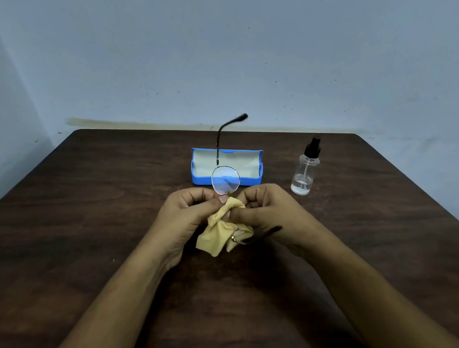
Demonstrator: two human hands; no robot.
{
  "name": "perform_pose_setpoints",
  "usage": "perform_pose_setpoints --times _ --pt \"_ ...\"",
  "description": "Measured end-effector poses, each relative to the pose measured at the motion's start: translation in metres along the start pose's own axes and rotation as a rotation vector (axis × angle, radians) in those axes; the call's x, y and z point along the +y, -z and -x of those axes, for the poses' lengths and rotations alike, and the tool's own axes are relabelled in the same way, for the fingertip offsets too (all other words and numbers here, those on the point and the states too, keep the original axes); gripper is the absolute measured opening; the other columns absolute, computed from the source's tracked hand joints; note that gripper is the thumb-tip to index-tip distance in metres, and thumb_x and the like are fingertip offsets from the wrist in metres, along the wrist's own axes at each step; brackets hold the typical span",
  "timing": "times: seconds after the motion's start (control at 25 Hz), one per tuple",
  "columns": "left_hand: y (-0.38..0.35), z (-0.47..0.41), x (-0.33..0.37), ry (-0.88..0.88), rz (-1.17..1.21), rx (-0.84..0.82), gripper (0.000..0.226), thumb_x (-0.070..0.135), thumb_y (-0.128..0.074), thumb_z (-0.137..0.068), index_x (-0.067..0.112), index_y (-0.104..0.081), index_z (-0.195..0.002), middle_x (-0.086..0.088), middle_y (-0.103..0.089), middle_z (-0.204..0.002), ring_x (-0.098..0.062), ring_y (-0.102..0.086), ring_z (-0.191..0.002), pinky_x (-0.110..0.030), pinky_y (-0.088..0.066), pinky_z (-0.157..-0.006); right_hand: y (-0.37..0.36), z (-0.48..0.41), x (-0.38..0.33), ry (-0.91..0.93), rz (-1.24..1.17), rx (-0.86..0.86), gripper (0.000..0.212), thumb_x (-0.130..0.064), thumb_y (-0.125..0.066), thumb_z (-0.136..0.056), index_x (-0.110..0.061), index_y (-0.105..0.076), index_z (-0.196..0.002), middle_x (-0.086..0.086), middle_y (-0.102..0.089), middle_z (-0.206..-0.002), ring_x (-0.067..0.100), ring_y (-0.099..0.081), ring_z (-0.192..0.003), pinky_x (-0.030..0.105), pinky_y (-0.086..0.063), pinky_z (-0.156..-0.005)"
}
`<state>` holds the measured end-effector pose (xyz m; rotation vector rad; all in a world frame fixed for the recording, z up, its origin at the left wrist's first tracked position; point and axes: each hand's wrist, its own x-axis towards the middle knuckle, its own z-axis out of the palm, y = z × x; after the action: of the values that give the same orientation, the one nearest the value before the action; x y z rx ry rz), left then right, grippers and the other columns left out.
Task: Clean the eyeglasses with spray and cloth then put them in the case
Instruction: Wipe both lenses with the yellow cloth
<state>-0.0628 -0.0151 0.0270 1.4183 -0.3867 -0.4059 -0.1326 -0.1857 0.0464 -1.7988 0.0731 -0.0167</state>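
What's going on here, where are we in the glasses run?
A person is wiping the eyeglasses with a yellow cloth above the wooden table. The left hand grips the frame near the bridge. The right hand pinches the cloth around one lens, and the other lens sticks up bare. The blue case lies open behind the hands, with the spray bottle upright to its right. The glasses are not yet in the case.

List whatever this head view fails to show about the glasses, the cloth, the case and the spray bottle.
Head view:
- Second lens of the gold-rimmed eyeglasses: mostly hidden by the yellow cloth and right hand.
- Floor of the open blue plastic case: blocked by its front wall and the raised lens.
- Nozzle direction of the clear spray bottle: too small.
- Lens smudges: too small.
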Motion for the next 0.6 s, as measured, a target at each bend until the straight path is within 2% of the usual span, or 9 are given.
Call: perform_pose_setpoints --times 0.12,0.2,0.28,0.4,0.52,0.6 --pt "0.000 -0.001 0.003 0.028 0.106 0.041 0.007 0.016 -0.077 -0.081 0.010 -0.076 -0.078 -0.009 -0.072 -0.079 -0.017 -0.062 -0.071 -0.026 -0.050 -0.066 0.002 -0.001 0.004 0.032 -0.008 -0.010 0.033 -0.027 -0.073 -0.091 0.006 -0.071 -0.094 0.037 -0.069 -0.097 0.033 -0.061 -0.081 0.047 -0.047 -0.078" --pt "0.001 -0.002 0.003 0.014 0.107 0.089 0.008 0.014 -0.075 -0.085 0.010 -0.075 -0.078 -0.012 -0.074 -0.084 -0.020 -0.064 -0.075 -0.024 -0.052 -0.065 0.006 0.002 0.006 0.038 -0.034 -0.024 0.026 -0.020 -0.064 -0.099 0.005 -0.073 -0.099 0.028 -0.074 -0.097 0.028 -0.065 -0.083 0.040 -0.051 -0.079" --pt "0.006 -0.005 0.005 0.005 0.124 0.134 0.012 0.013 -0.072 -0.089 0.001 -0.074 -0.087 -0.019 -0.075 -0.091 -0.026 -0.067 -0.082 -0.029 -0.056 -0.072 0.017 0.004 0.006 0.026 -0.052 0.018 0.022 -0.012 -0.059 -0.101 0.003 -0.075 -0.096 0.017 -0.075 -0.089 0.021 -0.066 -0.077 0.028 -0.052 -0.070" --pt "0.015 -0.007 0.006 -0.011 0.138 0.122 0.026 0.012 -0.069 -0.091 -0.012 -0.069 -0.101 -0.023 -0.077 -0.101 -0.023 -0.073 -0.087 -0.032 -0.060 -0.082 0.033 0.007 0.002 -0.033 -0.148 0.144 0.020 -0.010 -0.058 -0.101 0.001 -0.075 -0.098 0.015 -0.076 -0.085 0.017 -0.071 -0.071 0.027 -0.058 -0.065" --pt "0.015 -0.007 0.004 -0.039 0.111 0.053 0.026 0.011 -0.068 -0.092 -0.014 -0.068 -0.100 -0.014 -0.074 -0.094 -0.013 -0.069 -0.080 -0.023 -0.057 -0.075 0.043 0.005 -0.007 -0.040 -0.133 0.347 0.016 -0.016 -0.062 -0.099 -0.008 -0.073 -0.090 0.006 -0.075 -0.077 0.013 -0.070 -0.066 0.027 -0.057 -0.060" --pt "0.013 -0.006 0.000 -0.024 0.088 -0.005 0.028 0.013 -0.068 -0.092 -0.015 -0.066 -0.097 -0.011 -0.074 -0.092 -0.016 -0.065 -0.082 -0.027 -0.051 -0.078 0.044 0.002 -0.013 0.007 -0.098 0.435 0.015 -0.019 -0.065 -0.098 -0.009 -0.072 -0.089 0.003 -0.072 -0.072 0.012 -0.067 -0.063 0.028 -0.054 -0.059"
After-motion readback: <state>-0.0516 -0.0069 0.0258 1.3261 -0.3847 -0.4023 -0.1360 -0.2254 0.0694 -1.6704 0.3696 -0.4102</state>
